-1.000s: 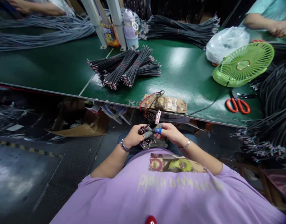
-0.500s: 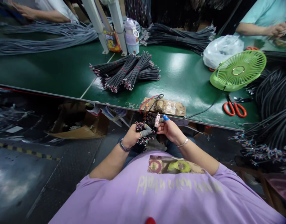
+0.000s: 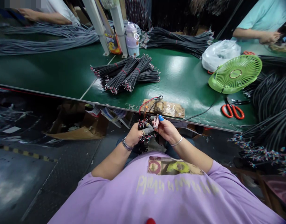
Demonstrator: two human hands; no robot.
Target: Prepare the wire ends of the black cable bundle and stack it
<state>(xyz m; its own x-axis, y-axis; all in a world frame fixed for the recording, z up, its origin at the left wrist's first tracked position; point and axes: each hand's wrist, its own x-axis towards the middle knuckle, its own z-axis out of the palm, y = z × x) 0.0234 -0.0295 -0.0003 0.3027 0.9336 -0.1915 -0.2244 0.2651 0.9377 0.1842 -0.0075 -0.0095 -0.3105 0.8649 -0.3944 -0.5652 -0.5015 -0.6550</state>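
My left hand (image 3: pixel 134 135), with grey coverings on its fingers, is closed round a bundle of black cables (image 3: pixel 142 124) whose red, white and green wire ends stick out. My right hand (image 3: pixel 168 129), with a blue cover on one fingertip, pinches a small pale pink tool (image 3: pixel 156 122) of a kind I cannot make out. The tool is close beside the wire ends, at the bench edge. Just beyond both hands a worn wooden block (image 3: pixel 172 109), partly taped, lies on the bench with red and black wires at its left end.
Tied black cable bundles (image 3: pixel 131 74) lie on the green bench (image 3: pixel 187 84). To the right are a green fan (image 3: pixel 236 74), red-handled scissors (image 3: pixel 232 111), a plastic bag (image 3: pixel 219 54) and a large cable heap (image 3: pixel 271 105). A bottle (image 3: pixel 132 40) stands behind. Two other people sit across.
My right hand has moved slightly left with the pink tool, closer to the cable bundle. My left hand has shifted a little to the right. The view has moved slightly.
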